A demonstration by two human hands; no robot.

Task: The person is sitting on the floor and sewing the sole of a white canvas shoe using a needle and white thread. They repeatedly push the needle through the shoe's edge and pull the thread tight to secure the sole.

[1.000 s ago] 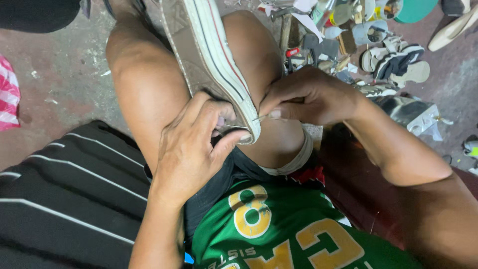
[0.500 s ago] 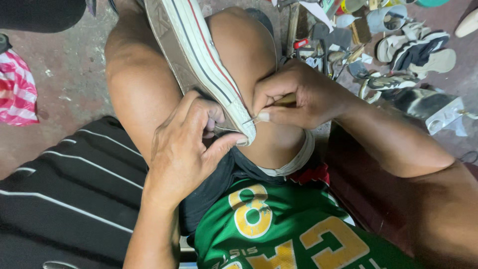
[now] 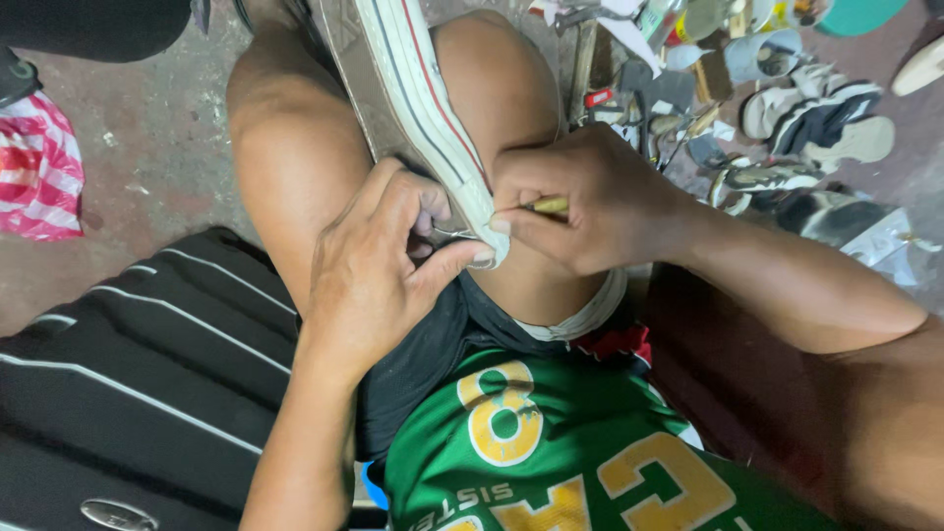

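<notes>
A white canvas sneaker (image 3: 413,98) with red and dark stripes on its rubber sole edge lies sole-up between my bare knees. My left hand (image 3: 379,265) grips the near end of the sneaker, thumb pressed along the sole edge, with a thin thread looped by its fingers. My right hand (image 3: 580,202) pinches a small tool with a yellowish handle (image 3: 547,206) against the sole edge at that same end. The tool's tip is hidden by my fingers.
Sandals and shoes (image 3: 806,128), tools and scraps lie heaped on the floor at the upper right. A red and white striped bag (image 3: 39,167) lies at the left. A black striped cloth (image 3: 118,374) covers the lower left.
My right hand has shifted along the sole edge and now shows the yellowish tool handle pressed at the shoe's end. The view has drifted, bringing the striped bag further in.
</notes>
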